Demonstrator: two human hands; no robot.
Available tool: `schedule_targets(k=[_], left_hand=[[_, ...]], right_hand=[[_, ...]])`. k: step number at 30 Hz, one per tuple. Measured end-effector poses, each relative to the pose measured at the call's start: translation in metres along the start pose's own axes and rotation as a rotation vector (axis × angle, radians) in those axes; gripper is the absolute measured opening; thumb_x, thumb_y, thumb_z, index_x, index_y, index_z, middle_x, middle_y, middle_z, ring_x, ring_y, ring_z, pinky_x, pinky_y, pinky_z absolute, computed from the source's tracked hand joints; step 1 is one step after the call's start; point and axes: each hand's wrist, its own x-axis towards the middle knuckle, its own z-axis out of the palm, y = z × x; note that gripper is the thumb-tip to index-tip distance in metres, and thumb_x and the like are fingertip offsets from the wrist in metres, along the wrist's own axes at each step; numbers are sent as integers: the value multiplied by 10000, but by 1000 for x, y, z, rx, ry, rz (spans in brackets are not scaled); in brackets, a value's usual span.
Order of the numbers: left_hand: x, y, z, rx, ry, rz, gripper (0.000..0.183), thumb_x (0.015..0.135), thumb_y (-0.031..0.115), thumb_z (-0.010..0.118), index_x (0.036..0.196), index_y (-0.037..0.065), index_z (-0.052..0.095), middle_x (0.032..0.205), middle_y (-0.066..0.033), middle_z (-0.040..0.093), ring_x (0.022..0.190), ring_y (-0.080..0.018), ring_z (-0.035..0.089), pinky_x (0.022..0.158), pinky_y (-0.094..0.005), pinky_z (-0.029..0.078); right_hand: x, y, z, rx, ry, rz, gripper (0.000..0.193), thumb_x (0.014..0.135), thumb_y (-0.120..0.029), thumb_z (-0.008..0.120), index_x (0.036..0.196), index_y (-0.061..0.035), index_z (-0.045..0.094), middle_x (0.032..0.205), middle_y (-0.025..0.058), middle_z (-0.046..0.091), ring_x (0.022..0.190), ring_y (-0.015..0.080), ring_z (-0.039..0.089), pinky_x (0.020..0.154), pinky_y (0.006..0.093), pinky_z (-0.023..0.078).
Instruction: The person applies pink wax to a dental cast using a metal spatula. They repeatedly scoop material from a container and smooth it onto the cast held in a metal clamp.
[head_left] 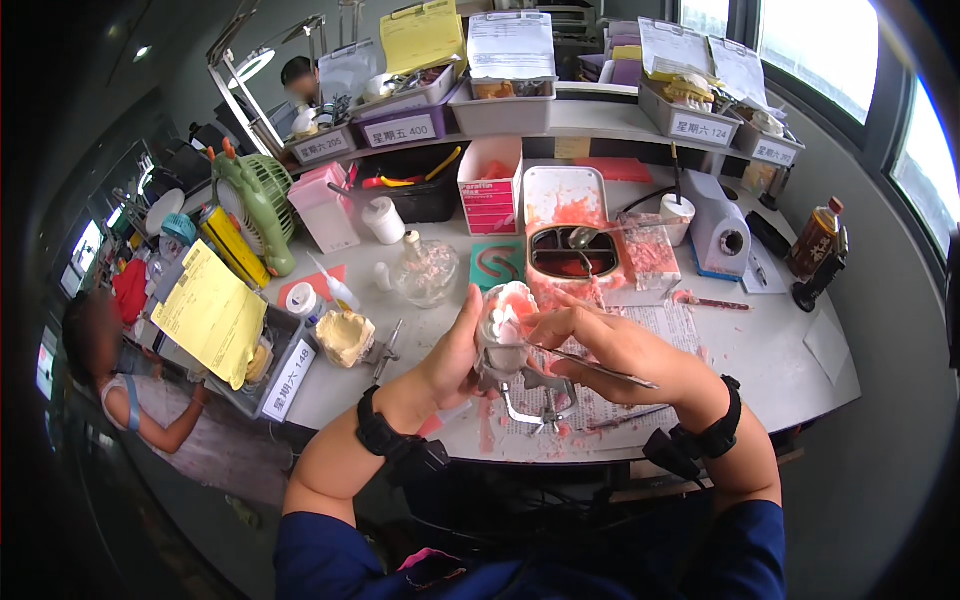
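A dental cast (503, 322) on a metal articulator (541, 412) is held above the worktop (765, 372), between the wax pot (574, 262) and the front edge, with bare surface toward the right edge. Its long axis runs away from the person, frame end nearest the body. The left hand (452, 348) grips the cast; the right hand's (615, 345) fingers pinch a slanting metal carver (612, 371).

We see bright windows (815, 45) at upper right — a grey wall (870, 225) below them — a pale workbench (785, 345) with a raised shelf (605, 117), and a small ceiling light (143, 52) at upper left.
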Motion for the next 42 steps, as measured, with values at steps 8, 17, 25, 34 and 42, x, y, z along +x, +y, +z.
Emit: schedule_targets(k=[8, 17, 25, 34, 42], left_hand=[[2, 2, 5, -57, 23, -28, 821, 917, 727, 97, 1206, 105, 547, 847, -68, 682, 544, -116, 615, 403, -234, 465], [0, 3, 3, -30, -48, -37, 793, 920, 721, 104, 1216, 125, 536, 859, -64, 679, 520, -123, 621, 366, -226, 466], [1, 1, 3, -26, -19, -22, 740, 927, 717, 127, 1200, 148, 514, 826, -50, 663, 462, -104, 566, 338, -213, 398], [1, 3, 0, -82, -87, -27, 729, 928, 715, 131, 1162, 148, 525, 782, -84, 658, 389, -133, 513, 323, -222, 369], [-2, 12, 22, -86, 53, -33, 731, 931, 710, 132, 1177, 151, 533, 817, -78, 657, 436, -121, 541, 338, -217, 381]], right_hand=[[-3, 7, 5, 307, 61, -72, 342, 896, -41, 607, 1207, -23, 467, 1109, 151, 565, 961, 303, 596, 851, 392, 484], [1, 7, 0, -14, -32, -107, 346, 900, -79, 604, 1218, -31, 475, 1098, 152, 566, 975, 314, 585, 873, 404, 472], [-5, 6, 3, 434, -4, -6, 340, 901, -43, 610, 1214, -26, 478, 1096, 150, 574, 1015, 281, 595, 865, 377, 471], [0, 8, -3, 45, -32, -94, 307, 895, -16, 591, 1187, -18, 496, 1083, 156, 564, 1014, 325, 576, 844, 373, 470], [-4, 7, -2, 290, -23, -86, 288, 919, -47, 589, 1194, -36, 504, 1040, 117, 574, 995, 251, 614, 877, 366, 474]])
